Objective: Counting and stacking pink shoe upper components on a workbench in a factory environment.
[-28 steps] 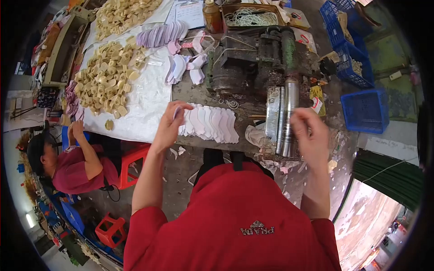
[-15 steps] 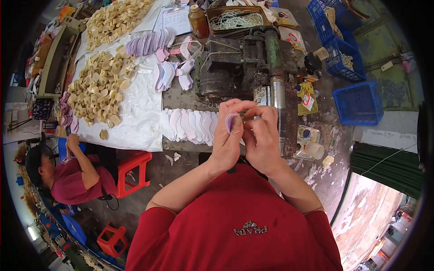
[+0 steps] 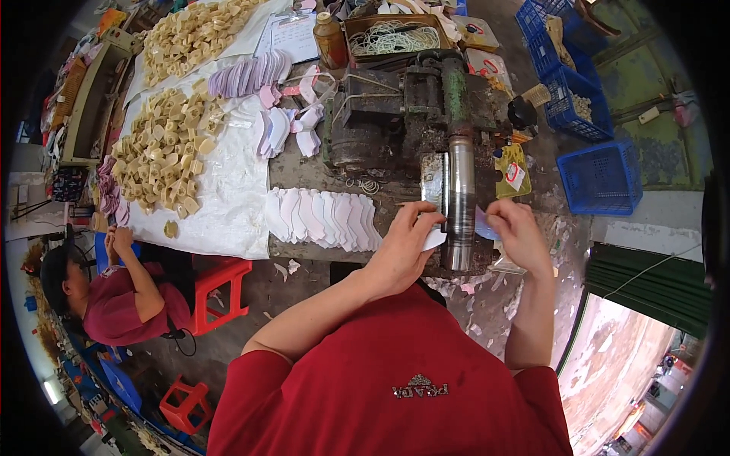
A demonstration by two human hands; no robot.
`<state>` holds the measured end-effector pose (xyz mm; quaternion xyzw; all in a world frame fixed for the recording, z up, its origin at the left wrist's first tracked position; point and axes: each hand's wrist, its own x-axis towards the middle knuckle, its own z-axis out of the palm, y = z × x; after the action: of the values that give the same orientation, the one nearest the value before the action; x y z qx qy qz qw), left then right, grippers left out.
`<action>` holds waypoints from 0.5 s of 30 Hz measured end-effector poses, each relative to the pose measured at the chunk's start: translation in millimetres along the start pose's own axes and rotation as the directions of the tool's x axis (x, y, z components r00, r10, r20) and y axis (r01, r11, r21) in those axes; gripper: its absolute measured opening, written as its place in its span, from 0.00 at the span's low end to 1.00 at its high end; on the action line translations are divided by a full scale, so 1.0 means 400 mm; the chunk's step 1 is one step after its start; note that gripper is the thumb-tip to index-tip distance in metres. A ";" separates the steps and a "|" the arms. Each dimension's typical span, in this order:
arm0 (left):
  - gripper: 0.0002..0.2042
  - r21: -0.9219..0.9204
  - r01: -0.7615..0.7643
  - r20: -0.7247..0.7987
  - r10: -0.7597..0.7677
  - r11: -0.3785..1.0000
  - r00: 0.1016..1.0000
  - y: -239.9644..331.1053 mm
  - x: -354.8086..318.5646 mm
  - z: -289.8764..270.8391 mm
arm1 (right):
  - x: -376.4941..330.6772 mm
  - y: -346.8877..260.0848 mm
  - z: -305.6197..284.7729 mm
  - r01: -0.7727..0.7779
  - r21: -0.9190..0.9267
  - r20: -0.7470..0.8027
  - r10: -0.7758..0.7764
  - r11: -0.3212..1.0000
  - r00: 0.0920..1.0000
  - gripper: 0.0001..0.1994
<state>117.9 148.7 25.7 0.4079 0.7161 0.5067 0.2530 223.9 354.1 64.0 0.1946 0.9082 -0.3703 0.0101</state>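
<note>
My left hand (image 3: pixel 407 247) is closed on a small white cut piece (image 3: pixel 435 239), at the left side of a shiny steel roller (image 3: pixel 461 190). Across the roller, my right hand (image 3: pixel 525 235) pinches a pale lilac cut piece (image 3: pixel 485 226) by its edge. The roller belongs to a dark, greasy machine (image 3: pixel 372 121) with a green arm. A fanned row of pale pink and white curved pieces (image 3: pixel 323 219) lies left of my left hand. Whether the two pieces in my hands join beneath the roller is hidden.
Piles of beige moulded parts (image 3: pixel 163 148) cover a white sheet at left. More curved pieces (image 3: pixel 251 74) lie near a clipboard (image 3: pixel 293 36) and brown bottle (image 3: pixel 329 39). A person (image 3: pixel 125 292) sits at left by a red stool (image 3: pixel 220 292). Blue baskets (image 3: pixel 601 178) stand at right.
My hands were together in front of the roller, holding a folded or stacked lilac piece. They have parted to either side of the roller, the right one moving further right.
</note>
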 end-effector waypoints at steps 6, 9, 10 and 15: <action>0.14 -0.067 0.080 -0.013 -0.081 0.995 0.997 -0.016 0.000 -0.048 | 0.021 -0.005 0.012 0.080 -0.148 -0.358 -0.128 0.986 0.925 0.04; 0.12 -0.032 0.096 -0.117 -0.099 0.995 0.988 -0.044 -0.025 -0.129 | 0.014 0.017 0.013 0.001 0.061 -0.338 0.020 0.998 0.941 0.08; 0.13 0.001 0.086 -0.190 -0.084 0.996 0.978 -0.071 -0.036 -0.161 | 0.012 0.017 0.017 -0.023 0.089 -0.353 0.053 0.996 0.934 0.08; 0.16 0.553 0.243 -0.459 0.047 0.797 0.887 -0.276 -0.133 -0.342 | 0.008 0.009 0.035 -0.068 0.261 -0.370 0.165 0.963 0.914 0.09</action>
<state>4.5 15.9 -30.9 0.2990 0.8978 0.3216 -0.0344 220.7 348.1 50.8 0.3181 0.8266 -0.4313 -0.1717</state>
